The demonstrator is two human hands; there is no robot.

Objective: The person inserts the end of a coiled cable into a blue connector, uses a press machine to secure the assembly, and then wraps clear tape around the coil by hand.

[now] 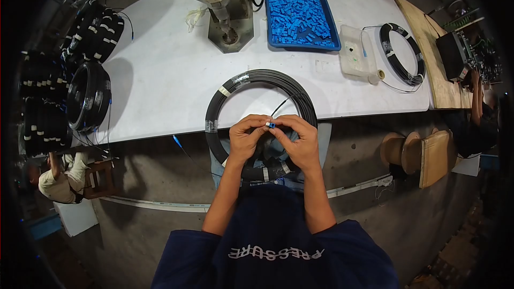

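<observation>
My left hand [246, 139] and my right hand [298, 140] meet over the near edge of the table. Between their fingertips is a small blue fibre-optic connector [272, 126] with a whitish end on its left side. Both hands are closed in a pinch on it. A thin black cable [279, 107] rises from behind the fingers toward the coil. The large coil of black cable [305, 99], bound with clear and white tape, lies partly on the table and partly over my lap, around and beneath my hands.
A blue tray [335, 45] of many blue connector parts sits at the back, beside a metal press [230, 16]. Right of it are a clear plastic box [356, 67] and another cable coil [389, 53]. Stacked coils [88, 96] stand left. Co-workers sit at both sides.
</observation>
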